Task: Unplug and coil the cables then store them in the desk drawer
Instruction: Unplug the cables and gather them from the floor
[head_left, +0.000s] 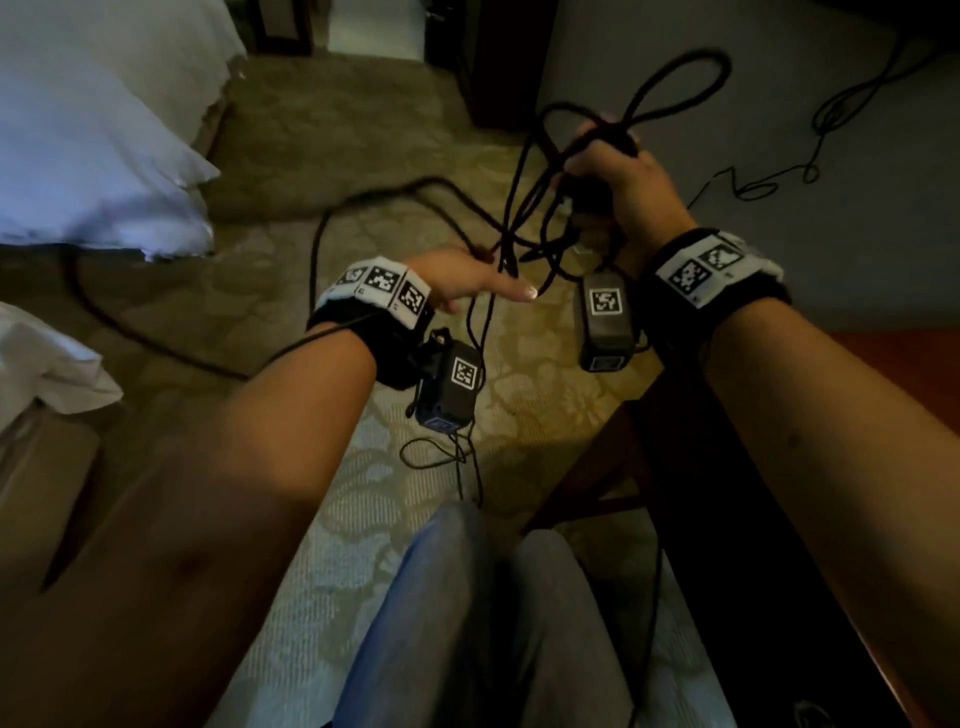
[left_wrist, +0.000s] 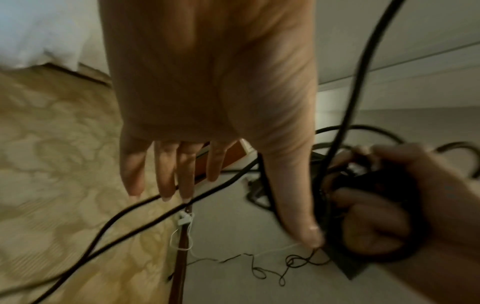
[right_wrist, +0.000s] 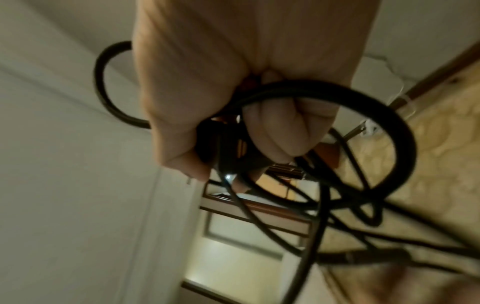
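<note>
My right hand (head_left: 613, 171) is raised over the carpet, its fingers curled round a bunch of black cable loops (head_left: 670, 78). The right wrist view shows the fist (right_wrist: 267, 127) closed on those loops (right_wrist: 389, 127), with more strands hanging below. The rest of the black cable (head_left: 322, 234) trails left across the carpet toward the bed. My left hand (head_left: 483, 278) sits lower and to the left, fingers straight, thumb pointing right beside the hanging strands. In the left wrist view its palm (left_wrist: 215, 102) is spread open, and the cable (left_wrist: 130, 232) runs under the fingertips. No drawer is visible.
A bed with white linen (head_left: 93, 130) fills the left. A thin black cord (head_left: 831, 119) lies along the grey wall at right. Dark wooden furniture (head_left: 753, 519) stands at lower right, my knees (head_left: 467, 597) below. A wooden leg with a white cord (left_wrist: 184, 220) stands ahead.
</note>
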